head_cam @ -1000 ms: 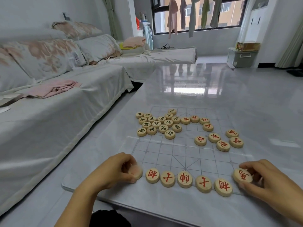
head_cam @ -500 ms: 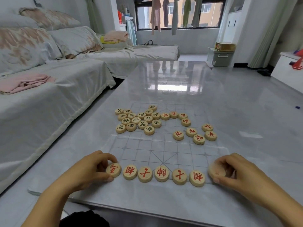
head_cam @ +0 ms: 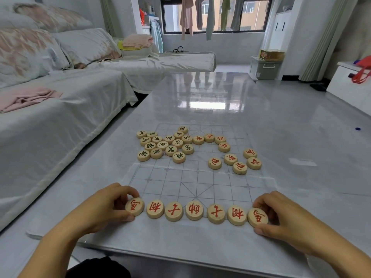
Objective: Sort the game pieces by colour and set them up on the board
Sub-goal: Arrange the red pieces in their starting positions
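A clear plastic board (head_cam: 197,177) with a printed grid lies on the grey table. Along its near edge stands a row of several round wooden pieces with red characters (head_cam: 194,210). My left hand (head_cam: 104,207) pinches the leftmost red piece (head_cam: 135,206) between thumb and fingers. My right hand (head_cam: 281,219) pinches the rightmost red piece (head_cam: 257,217) the same way. Farther up the board, a cluster of green-marked pieces (head_cam: 164,145) sits at the left and loose red-marked pieces (head_cam: 234,159) lie at the right.
The glossy grey table (head_cam: 281,137) reaches far back and to the right; its near edge is just below my hands. A covered sofa (head_cam: 50,117) runs along the left side. A small blue object (head_cam: 357,129) lies at the table's far right.
The right hand has turned its piece face up and set it at the right end of the row. The left hand still holds the left end piece. The camera has moved closer.
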